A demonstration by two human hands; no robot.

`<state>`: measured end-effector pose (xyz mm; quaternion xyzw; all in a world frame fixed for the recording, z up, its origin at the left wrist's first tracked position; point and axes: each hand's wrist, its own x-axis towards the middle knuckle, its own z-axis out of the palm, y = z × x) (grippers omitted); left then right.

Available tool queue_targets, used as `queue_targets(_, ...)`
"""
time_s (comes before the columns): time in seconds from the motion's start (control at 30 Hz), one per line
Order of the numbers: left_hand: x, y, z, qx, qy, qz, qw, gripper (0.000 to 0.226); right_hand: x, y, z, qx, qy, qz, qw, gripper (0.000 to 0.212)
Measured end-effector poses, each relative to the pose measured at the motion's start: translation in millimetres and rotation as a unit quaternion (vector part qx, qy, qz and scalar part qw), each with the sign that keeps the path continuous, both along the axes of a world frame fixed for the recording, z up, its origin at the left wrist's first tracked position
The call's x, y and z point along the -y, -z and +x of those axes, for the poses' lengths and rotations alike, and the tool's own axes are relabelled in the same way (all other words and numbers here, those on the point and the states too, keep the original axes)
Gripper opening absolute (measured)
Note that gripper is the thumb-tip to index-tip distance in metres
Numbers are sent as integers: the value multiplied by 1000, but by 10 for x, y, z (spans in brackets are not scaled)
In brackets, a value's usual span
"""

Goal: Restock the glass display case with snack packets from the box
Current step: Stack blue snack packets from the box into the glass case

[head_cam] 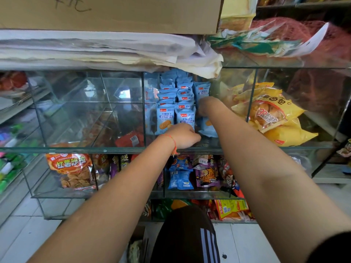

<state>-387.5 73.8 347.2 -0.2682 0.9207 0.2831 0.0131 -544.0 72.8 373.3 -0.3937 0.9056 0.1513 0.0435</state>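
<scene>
Both bare forearms reaching into the glass display case [237,149], left hand [183,136] and right hand [206,107] among upright blue snack packets [175,103] in the middle compartment, grips hidden, yellow bread bags [275,114] right.

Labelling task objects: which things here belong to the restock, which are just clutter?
Job: light-blue biscuit packets, middle glass compartment, left hand, right hand.
Bystanders: yellow bread bags, orange crisp bag, brown cardboard box on top, purple snack packets.
</scene>
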Motion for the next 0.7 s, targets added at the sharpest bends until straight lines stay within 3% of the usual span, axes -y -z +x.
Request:
queue_targets(0.17, -1, 3, -12, -2, 0, -5, 1000, 21, -14, 86, -24, 34, 14, -31, 999, 76)
queue_targets(0.33, 5, 13, -15, -4, -6, 3, 1000, 32, 16, 142, -99, 45, 12, -27, 999, 89)
queue_targets(0.6, -8, 22, -10, -11, -7, -13, 1000, 37, -2, 204, -178, -65, 40, -211, 974, 57)
queue_targets(0.7, -7, 23, -10, -8, -8, -12, 1000, 37, 71, 159, -194, -60, 55, -233, 969, 66)
